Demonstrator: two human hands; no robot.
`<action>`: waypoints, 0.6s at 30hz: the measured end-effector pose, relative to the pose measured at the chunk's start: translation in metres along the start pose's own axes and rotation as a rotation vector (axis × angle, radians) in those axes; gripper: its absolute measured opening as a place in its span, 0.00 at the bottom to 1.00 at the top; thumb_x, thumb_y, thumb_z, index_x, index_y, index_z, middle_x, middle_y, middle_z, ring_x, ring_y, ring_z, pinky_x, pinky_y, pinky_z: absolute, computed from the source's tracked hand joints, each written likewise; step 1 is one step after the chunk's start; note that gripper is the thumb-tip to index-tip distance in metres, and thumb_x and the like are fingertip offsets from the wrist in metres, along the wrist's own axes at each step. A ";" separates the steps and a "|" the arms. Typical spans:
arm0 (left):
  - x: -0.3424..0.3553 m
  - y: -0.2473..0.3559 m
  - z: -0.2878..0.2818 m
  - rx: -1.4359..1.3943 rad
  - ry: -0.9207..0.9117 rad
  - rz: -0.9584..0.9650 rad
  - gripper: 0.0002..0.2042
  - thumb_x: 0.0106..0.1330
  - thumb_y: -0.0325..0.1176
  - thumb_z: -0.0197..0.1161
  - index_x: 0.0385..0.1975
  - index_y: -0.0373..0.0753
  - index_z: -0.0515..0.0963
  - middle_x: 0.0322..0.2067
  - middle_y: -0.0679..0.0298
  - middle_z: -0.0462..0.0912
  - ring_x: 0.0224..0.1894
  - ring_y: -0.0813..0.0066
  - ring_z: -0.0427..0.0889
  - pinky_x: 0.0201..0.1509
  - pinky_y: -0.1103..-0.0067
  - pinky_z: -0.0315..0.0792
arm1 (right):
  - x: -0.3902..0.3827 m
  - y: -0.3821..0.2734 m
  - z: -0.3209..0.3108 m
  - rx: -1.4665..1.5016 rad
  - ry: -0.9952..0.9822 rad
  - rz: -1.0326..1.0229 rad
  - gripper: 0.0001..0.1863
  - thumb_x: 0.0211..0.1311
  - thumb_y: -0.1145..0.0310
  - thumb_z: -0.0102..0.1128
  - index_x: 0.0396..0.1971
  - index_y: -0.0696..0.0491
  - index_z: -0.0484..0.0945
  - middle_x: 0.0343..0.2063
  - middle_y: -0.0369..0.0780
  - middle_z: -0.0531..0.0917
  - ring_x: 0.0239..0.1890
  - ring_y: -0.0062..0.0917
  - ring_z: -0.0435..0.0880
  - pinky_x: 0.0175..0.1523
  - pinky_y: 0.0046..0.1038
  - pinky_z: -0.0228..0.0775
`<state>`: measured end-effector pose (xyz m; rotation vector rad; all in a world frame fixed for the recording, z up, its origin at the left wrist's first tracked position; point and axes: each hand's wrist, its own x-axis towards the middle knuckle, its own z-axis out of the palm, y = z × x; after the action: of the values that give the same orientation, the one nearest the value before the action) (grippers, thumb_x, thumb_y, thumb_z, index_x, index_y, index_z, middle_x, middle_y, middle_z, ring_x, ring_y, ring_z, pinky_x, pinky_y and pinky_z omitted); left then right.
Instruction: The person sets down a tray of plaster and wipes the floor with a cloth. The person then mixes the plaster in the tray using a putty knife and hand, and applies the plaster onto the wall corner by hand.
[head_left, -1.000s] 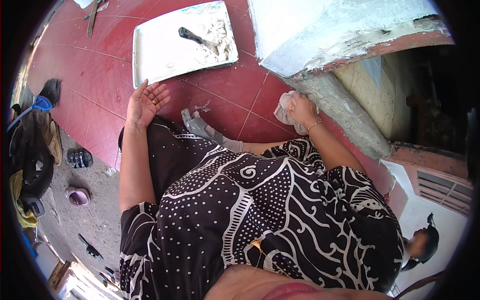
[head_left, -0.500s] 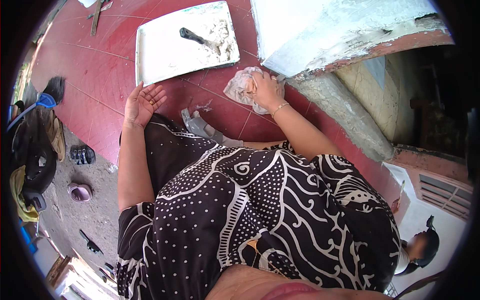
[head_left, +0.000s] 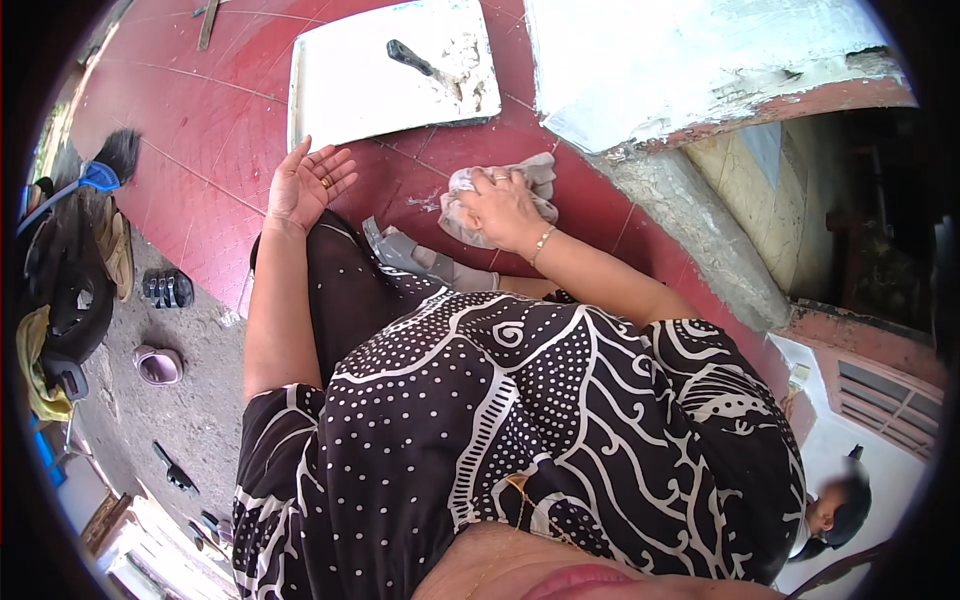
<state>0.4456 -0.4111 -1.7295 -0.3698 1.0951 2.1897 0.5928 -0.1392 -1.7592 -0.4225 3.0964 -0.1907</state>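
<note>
My left hand (head_left: 312,190) rests palm up near my knee, its fingers apart and empty, just below a white tray (head_left: 340,80). My right hand (head_left: 505,210) presses on a crumpled pale cloth (head_left: 530,170) on the red tiled floor (head_left: 190,130), beside a few white smears. The tray holds white paste and a scraper with a black handle (head_left: 408,55). Below the cloth is my lower leg, with a grey strapped sandal or brace (head_left: 420,260) on the foot.
A white peeling block (head_left: 700,60) and a rough concrete edge (head_left: 730,240) lie at the right. At the left are a blue dustpan (head_left: 100,176), shoes (head_left: 160,365) and bags on grey ground. Another person's head (head_left: 840,505) shows at the lower right.
My right hand has carried the cloth leftward across the tiles from beside the concrete edge, then slightly down toward my foot. My left hand has shifted slightly in the view.
</note>
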 end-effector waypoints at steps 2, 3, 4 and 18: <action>0.002 -0.003 0.000 0.002 -0.015 -0.022 0.25 0.61 0.46 0.52 0.44 0.27 0.62 0.43 0.46 0.69 0.45 0.55 0.72 0.51 0.62 0.68 | 0.033 -0.023 -0.002 -0.048 -0.086 -0.073 0.14 0.54 0.62 0.47 0.37 0.47 0.77 0.47 0.46 0.71 0.51 0.39 0.67 0.52 0.42 0.52; 0.005 -0.004 0.004 0.004 -0.017 -0.019 0.25 0.61 0.46 0.52 0.44 0.27 0.62 0.43 0.46 0.69 0.45 0.55 0.72 0.51 0.62 0.68 | 0.047 -0.032 0.000 -0.049 -0.082 -0.073 0.14 0.54 0.62 0.47 0.37 0.47 0.77 0.47 0.46 0.71 0.51 0.39 0.67 0.52 0.42 0.52; 0.008 -0.006 0.010 0.006 -0.008 -0.025 0.25 0.60 0.46 0.53 0.45 0.28 0.62 0.43 0.47 0.69 0.45 0.55 0.72 0.51 0.62 0.68 | 0.060 -0.039 0.002 -0.066 -0.055 -0.050 0.13 0.54 0.63 0.46 0.36 0.47 0.77 0.47 0.46 0.71 0.51 0.39 0.67 0.52 0.41 0.52; 0.004 0.009 0.029 0.047 -0.019 -0.034 0.25 0.60 0.47 0.53 0.45 0.28 0.63 0.41 0.48 0.71 0.43 0.57 0.73 0.49 0.64 0.69 | 0.014 0.007 -0.032 -0.245 -0.072 -0.393 0.14 0.50 0.61 0.49 0.33 0.48 0.80 0.49 0.46 0.69 0.52 0.42 0.67 0.54 0.45 0.51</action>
<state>0.4379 -0.3902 -1.7080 -0.3433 1.1195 2.1300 0.5763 -0.1325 -1.7283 -1.0187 2.9386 0.2008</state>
